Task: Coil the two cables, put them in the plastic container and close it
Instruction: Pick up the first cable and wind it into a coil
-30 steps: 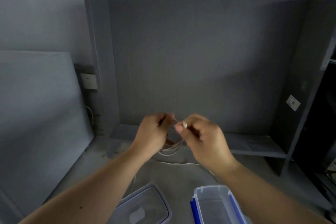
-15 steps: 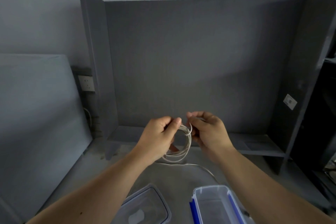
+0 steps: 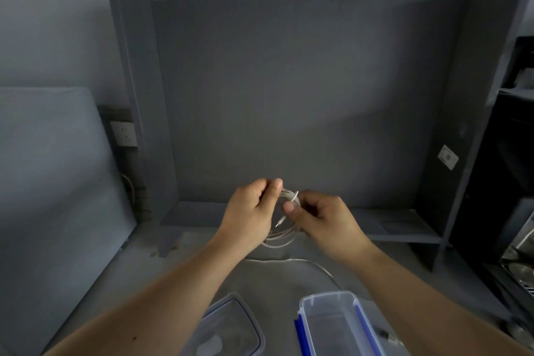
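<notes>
Head-worn wide-angle view looks forward and down, close above the hands (image 3: 289, 211).

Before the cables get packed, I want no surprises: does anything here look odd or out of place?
Nothing is damaged or spilled. The second cable lies uncoiled on the table behind the open container, whose lid lies off beside it. Both hands hold the white coil.

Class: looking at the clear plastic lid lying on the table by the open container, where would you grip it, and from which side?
Probably pinch the lid at its near-right rim, from above with the right hand: it lies flat, so only the raised edge gives purchase, and that side faces the container.
</notes>
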